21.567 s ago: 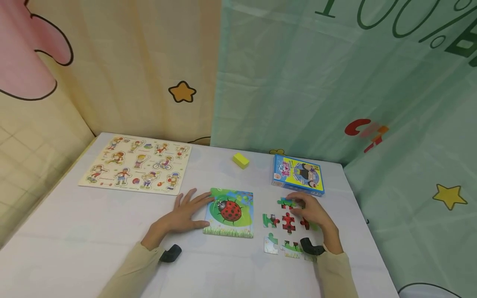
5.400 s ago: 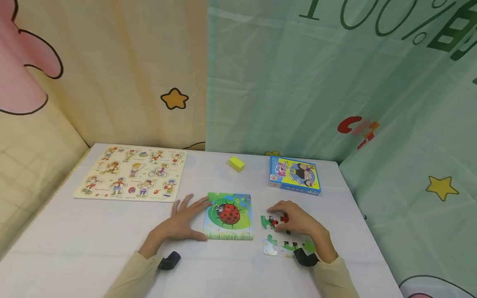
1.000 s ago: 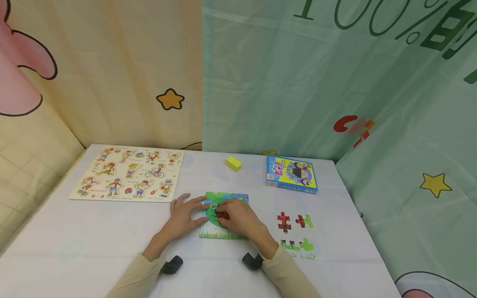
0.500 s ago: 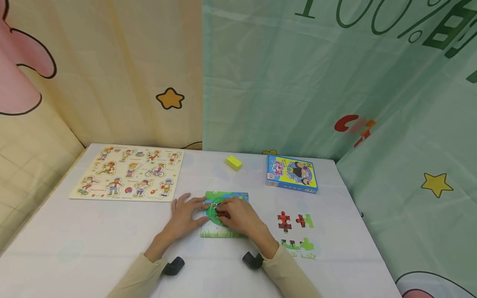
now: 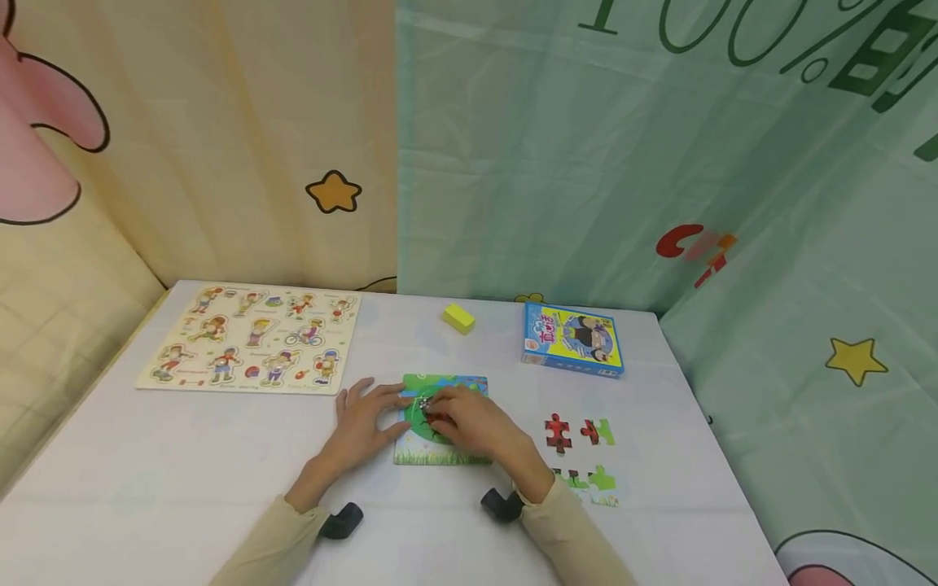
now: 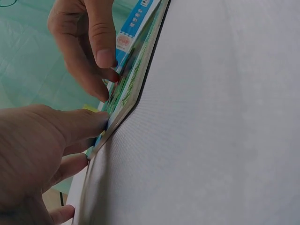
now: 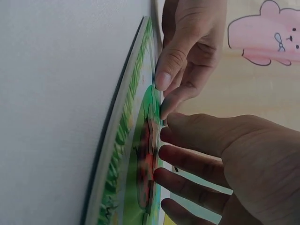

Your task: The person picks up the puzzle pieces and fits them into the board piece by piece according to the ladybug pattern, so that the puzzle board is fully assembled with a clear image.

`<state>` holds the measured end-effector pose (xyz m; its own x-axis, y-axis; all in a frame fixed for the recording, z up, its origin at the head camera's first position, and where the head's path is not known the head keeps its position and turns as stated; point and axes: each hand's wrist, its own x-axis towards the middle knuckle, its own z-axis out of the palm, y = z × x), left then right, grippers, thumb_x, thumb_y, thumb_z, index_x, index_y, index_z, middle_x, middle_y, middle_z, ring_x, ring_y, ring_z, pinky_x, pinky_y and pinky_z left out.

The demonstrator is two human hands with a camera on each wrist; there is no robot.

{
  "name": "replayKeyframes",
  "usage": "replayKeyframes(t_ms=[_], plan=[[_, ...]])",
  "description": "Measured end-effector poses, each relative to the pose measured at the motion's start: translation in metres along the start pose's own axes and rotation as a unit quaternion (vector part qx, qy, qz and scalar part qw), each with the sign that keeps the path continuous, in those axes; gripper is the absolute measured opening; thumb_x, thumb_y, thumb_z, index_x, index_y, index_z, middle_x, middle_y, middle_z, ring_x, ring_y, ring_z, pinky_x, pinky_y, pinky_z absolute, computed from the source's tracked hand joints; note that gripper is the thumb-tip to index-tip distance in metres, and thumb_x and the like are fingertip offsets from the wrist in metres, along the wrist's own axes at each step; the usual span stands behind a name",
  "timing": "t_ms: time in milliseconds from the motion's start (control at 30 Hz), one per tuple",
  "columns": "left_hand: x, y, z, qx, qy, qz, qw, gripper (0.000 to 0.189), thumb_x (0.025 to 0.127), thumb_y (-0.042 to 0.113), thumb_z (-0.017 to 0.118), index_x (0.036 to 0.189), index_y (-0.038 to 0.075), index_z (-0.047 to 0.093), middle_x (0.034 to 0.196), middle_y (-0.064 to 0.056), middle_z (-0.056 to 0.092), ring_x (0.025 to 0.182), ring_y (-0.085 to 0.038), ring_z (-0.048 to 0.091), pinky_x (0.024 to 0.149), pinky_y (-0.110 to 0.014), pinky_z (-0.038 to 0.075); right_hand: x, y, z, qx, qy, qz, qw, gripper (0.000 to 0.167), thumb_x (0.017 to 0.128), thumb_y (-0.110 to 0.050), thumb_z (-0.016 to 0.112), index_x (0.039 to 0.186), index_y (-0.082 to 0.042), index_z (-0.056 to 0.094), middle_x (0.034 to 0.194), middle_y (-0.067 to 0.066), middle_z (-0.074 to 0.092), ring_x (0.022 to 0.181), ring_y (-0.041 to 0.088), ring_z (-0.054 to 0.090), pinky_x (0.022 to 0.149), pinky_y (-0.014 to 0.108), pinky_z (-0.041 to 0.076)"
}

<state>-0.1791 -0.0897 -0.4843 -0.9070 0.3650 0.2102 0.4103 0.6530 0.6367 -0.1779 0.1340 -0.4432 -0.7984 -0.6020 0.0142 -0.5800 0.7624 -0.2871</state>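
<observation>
A square ladybug jigsaw board (image 5: 443, 457) lies flat in front of me. My left hand (image 5: 362, 427) rests at its left edge, thumb and fingers spread and fairly straight, touching the board. Over the board's middle, my right hand (image 5: 476, 423) pinches a puzzle piece at the ladybug's head and dark red body; fingers hide most of it. In the right wrist view, a red ladybug part (image 7: 145, 164) shows under the fingertips. To the right lie loose pieces, among them a red cross-shaped piece (image 5: 558, 434), a red-and-green piece (image 5: 602, 431) and a green piece (image 5: 602, 478).
A blue-and-yellow box (image 5: 573, 340) stands at the back right. Near the back middle sits a yellow block (image 5: 458, 318). A pale picture puzzle board (image 5: 252, 338) with sports figures lies at the left. Curtains (image 5: 528, 163) hang behind the white table.
Since the oldest frame, several loose pieces have gone from the right-hand group, and my right hand has moved left onto the board. Over the last second its thumb and fingers drew slightly closer.
</observation>
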Motion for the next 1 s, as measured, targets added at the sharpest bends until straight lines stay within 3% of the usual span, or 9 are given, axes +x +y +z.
replayKeyframes(t_ms=[300, 567, 767, 1000], plan=[[0.001, -0.002, -0.001, -0.005, 0.0, 0.003, 1.0, 0.035, 0.085, 0.021, 0.079, 0.119, 0.015, 0.072, 0.141, -0.01, 0.06, 0.142, -0.05, 0.029, 0.11, -0.075, 0.006, -0.023, 0.019, -0.025, 0.018, 0.0, 0.01, 0.9998, 0.028, 0.095, -0.019, 0.069, 0.122, -0.012, 0.072, 0.125, 0.003, 0.067, 0.12, 0.022, 0.061, 0.102, 0.04, 0.052], [0.001, -0.002, -0.001, -0.01, -0.002, 0.003, 0.9999, 0.035, 0.085, 0.02, 0.079, 0.119, 0.015, 0.072, 0.142, -0.011, 0.06, 0.142, -0.05, 0.028, 0.11, -0.075, 0.006, -0.068, 0.053, -0.041, 0.07, 0.002, 0.083, 0.9941, 0.037, 0.091, -0.02, 0.073, 0.126, -0.011, 0.069, 0.133, 0.005, 0.063, 0.129, 0.028, 0.055, 0.108, 0.049, 0.046], [0.001, -0.003, 0.001, -0.011, -0.007, 0.001, 0.9999, 0.036, 0.085, 0.021, 0.079, 0.12, 0.015, 0.072, 0.142, -0.01, 0.059, 0.143, -0.049, 0.027, 0.11, -0.074, 0.005, -0.101, 0.083, -0.042, 0.092, 0.009, 0.114, 0.9892, 0.044, 0.088, -0.021, 0.077, 0.128, -0.007, 0.067, 0.135, 0.01, 0.061, 0.13, 0.034, 0.052, 0.109, 0.056, 0.043], [-0.001, -0.003, 0.0, -0.014, -0.005, -0.002, 0.9999, 0.035, 0.085, 0.021, 0.08, 0.119, 0.016, 0.072, 0.143, -0.01, 0.059, 0.143, -0.049, 0.027, 0.111, -0.074, 0.004, -0.125, 0.1, -0.044, 0.13, -0.015, 0.181, 0.9748, 0.057, 0.08, -0.027, 0.085, 0.13, -0.01, 0.065, 0.141, 0.014, 0.056, 0.134, 0.038, 0.046, 0.11, 0.062, 0.04]])
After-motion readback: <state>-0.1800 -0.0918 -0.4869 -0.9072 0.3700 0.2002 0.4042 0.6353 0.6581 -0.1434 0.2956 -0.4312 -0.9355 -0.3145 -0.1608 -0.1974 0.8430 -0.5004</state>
